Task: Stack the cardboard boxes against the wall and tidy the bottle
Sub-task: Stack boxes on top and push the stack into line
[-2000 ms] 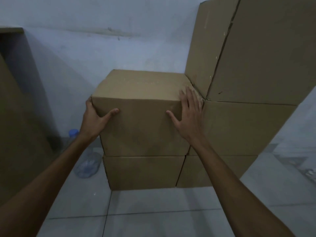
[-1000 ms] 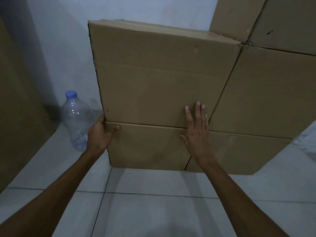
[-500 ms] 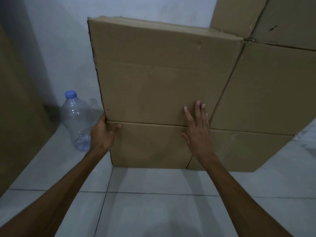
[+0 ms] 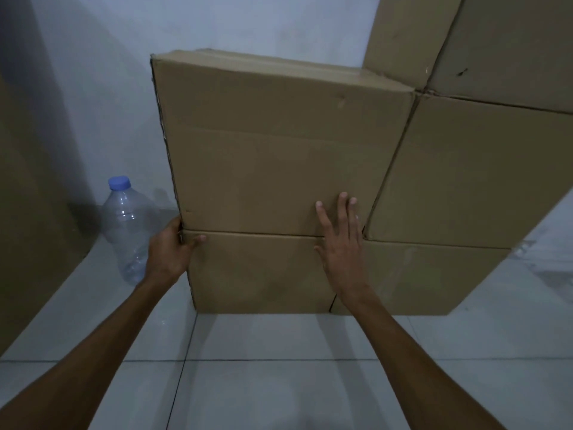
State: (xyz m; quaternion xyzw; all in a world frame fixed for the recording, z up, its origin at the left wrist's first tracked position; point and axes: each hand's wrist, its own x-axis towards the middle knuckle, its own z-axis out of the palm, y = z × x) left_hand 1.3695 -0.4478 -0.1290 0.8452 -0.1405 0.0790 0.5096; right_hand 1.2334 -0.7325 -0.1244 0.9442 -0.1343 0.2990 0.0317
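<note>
Head view takes in the wall (image 4: 248,23) first, pale and bare, with the box stack set against it. Right of the top box (image 4: 279,144), taller boxes (image 4: 465,169) rise out of frame. Under the top box lies the bottom box (image 4: 263,271), resting on the tiled floor (image 4: 279,383). Left of the top box, well apart, a brown panel (image 4: 28,212) fills the edge.

Just left of the bottom box stands the bottle (image 4: 130,231), upright, clear, blue cap up, its long axis vertical.

Right hand (image 4: 341,243) lies flat with fingers spread, pressing across the seam between top and bottom box. Left hand (image 4: 169,249) curls round the bottom box's left corner at that seam, thumb on the front face. This hand is nearer the bottle, which sits just left of and behind it; the bottle is probably next, a short reach leftward for it.
</note>
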